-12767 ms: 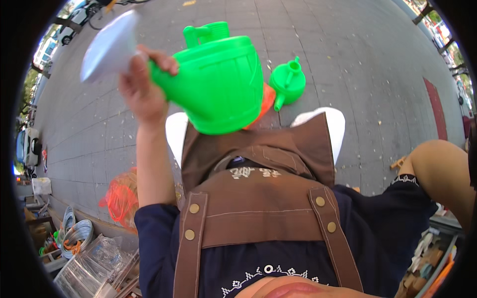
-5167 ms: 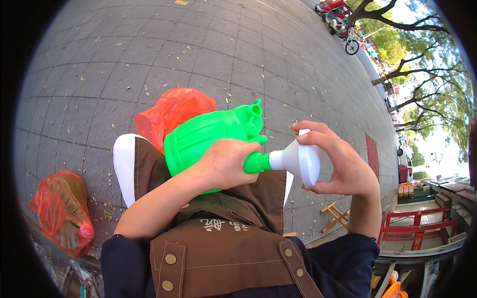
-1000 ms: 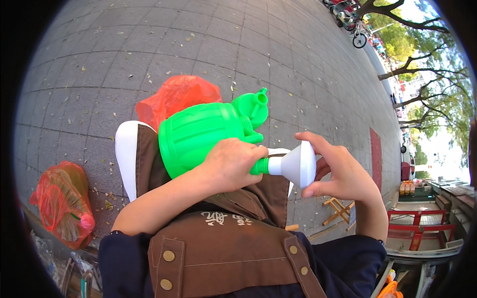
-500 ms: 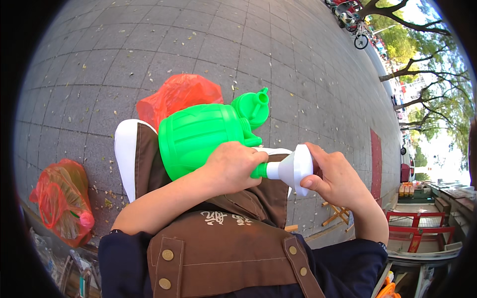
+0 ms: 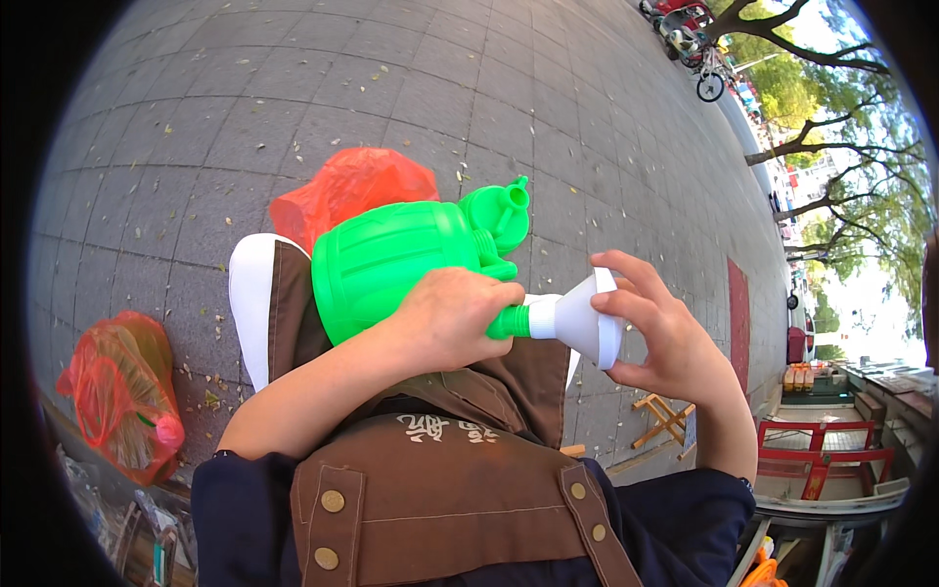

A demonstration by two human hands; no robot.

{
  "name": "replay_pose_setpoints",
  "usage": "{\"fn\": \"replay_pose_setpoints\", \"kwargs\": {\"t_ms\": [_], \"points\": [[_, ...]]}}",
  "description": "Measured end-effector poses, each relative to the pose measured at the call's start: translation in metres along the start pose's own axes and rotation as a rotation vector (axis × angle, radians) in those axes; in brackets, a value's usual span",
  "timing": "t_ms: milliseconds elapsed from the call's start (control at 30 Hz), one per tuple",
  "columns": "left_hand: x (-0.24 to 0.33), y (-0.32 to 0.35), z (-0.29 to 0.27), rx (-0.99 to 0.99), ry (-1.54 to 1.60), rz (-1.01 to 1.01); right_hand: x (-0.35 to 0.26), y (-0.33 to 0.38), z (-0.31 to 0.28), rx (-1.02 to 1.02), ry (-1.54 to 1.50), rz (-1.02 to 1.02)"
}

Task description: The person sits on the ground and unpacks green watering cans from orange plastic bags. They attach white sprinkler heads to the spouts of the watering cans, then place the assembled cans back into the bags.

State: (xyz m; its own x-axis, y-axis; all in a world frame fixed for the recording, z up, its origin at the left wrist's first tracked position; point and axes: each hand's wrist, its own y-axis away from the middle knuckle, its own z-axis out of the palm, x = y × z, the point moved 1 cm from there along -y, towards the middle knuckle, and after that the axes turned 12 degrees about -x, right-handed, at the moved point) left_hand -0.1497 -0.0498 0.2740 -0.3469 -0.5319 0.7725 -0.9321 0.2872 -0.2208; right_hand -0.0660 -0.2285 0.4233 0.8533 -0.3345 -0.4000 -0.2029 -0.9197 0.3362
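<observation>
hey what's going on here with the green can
A person in a brown apron holds a green plastic watering can in front of their chest. The left hand grips the can at the base of its spout, while the right hand has its fingers wrapped around the white sprinkler head at the spout's tip. Below lies grey paving, with an orange plastic bag just behind the can and another orange bag off to the left.
</observation>
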Motion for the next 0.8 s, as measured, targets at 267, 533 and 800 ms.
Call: {"fn": "replay_pose_setpoints", "kwargs": {"t_ms": [267,533,800], "points": [[0.004,0.001,0.004,0.026,-0.021,0.013,-0.013,0.002,0.003,-0.006,0.198,-0.066],[0.001,0.003,0.011,0.016,-0.045,0.020,-0.006,0.003,0.010,-0.083,-0.265,0.187],[0.002,0.002,0.013,0.000,-0.056,0.035,0.000,0.005,0.017,-0.075,-0.469,0.329]]}}
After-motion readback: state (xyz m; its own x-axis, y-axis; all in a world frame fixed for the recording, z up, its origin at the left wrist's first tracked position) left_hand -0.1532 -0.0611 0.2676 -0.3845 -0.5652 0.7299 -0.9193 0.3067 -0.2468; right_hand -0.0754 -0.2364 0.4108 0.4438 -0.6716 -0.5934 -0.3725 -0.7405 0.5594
